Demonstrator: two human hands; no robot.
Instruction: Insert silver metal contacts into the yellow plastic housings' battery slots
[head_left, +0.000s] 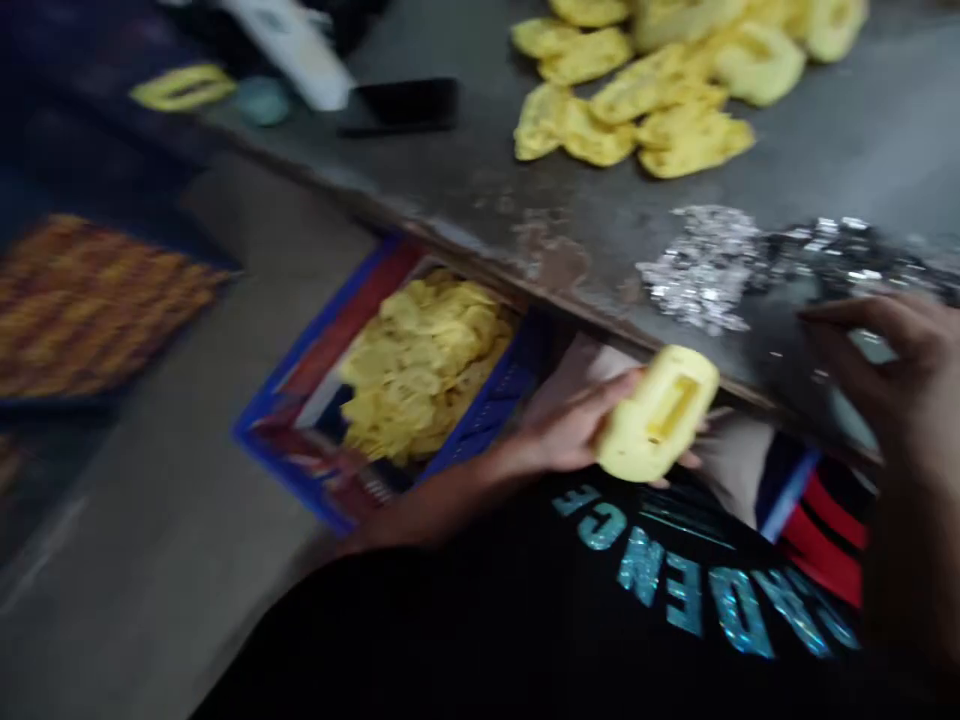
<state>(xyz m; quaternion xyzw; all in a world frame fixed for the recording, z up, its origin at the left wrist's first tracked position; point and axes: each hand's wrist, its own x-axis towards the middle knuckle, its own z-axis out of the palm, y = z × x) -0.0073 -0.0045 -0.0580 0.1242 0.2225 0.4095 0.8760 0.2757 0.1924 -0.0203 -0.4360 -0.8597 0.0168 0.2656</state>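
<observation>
My left hand (577, 430) grips a pale yellow moulded piece (656, 412) with a slot in its middle, held just below the edge of the grey worktable (847, 140). My right hand (892, 375) hovers at the table's near right edge beside a patch of silvery shavings (705, 265); its fingers are curled and I see nothing in them, though the picture is smeared. A heap of the same yellow pieces (660, 90) lies on the far part of the table.
A blue crate (300, 400) filled with yellow pieces (420, 360) stands on the floor under the table's edge. An orange-brown mat or tray (82, 300) lies at the left. A dark flat object (405, 105) and a white tool (292, 45) rest on the table's far left.
</observation>
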